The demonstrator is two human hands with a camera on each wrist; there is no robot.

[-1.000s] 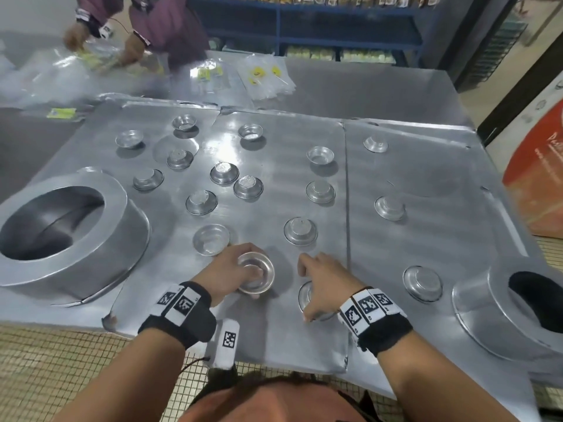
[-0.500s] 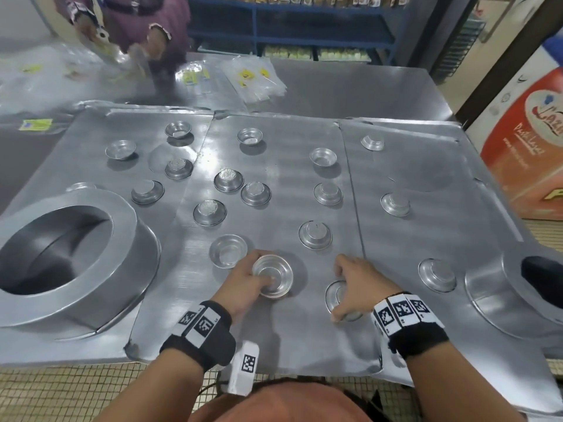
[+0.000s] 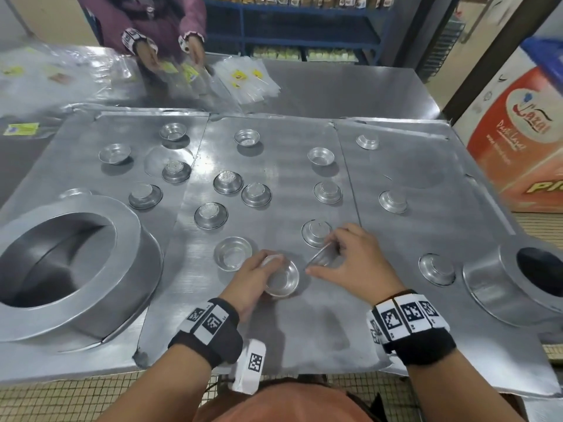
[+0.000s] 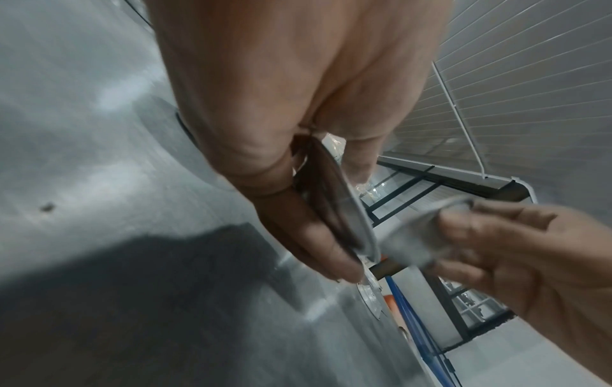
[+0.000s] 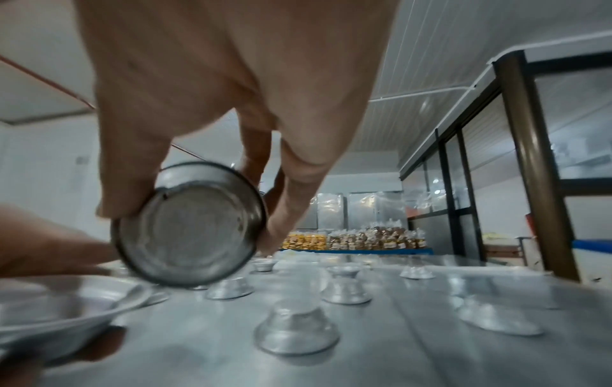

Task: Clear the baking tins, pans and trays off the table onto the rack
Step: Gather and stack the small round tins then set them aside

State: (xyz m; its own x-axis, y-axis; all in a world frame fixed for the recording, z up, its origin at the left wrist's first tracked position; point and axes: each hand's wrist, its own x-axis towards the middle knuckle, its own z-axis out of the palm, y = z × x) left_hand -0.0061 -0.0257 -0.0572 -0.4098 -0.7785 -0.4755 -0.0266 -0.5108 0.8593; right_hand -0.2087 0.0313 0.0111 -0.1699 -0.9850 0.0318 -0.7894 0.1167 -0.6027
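Observation:
Several small round metal tins lie scattered on flat metal trays (image 3: 274,345) that cover the table. My left hand (image 3: 253,275) holds one upright tin (image 3: 281,280) by its rim, just above the tray; the same tin (image 4: 348,209) shows edge-on in the left wrist view. My right hand (image 3: 350,263) pinches a second tin (image 3: 323,257) tipped on its side, right beside the first. The right wrist view shows that tin's flat bottom (image 5: 188,235) between thumb and fingers (image 5: 298,199). An upside-down tin (image 3: 316,233) sits just beyond my right hand.
A large round cake pan (image 3: 61,263) stands at the left, another (image 3: 518,287) at the right edge. An upright tin (image 3: 233,254) lies left of my left hand. Across the table a person (image 3: 158,22) handles plastic bags (image 3: 243,80). A blue shelf (image 3: 304,35) stands behind.
Both hands have lifted their tins off the tray. The right hand has tipped its tin on its side and brought it close to the left hand's tin.

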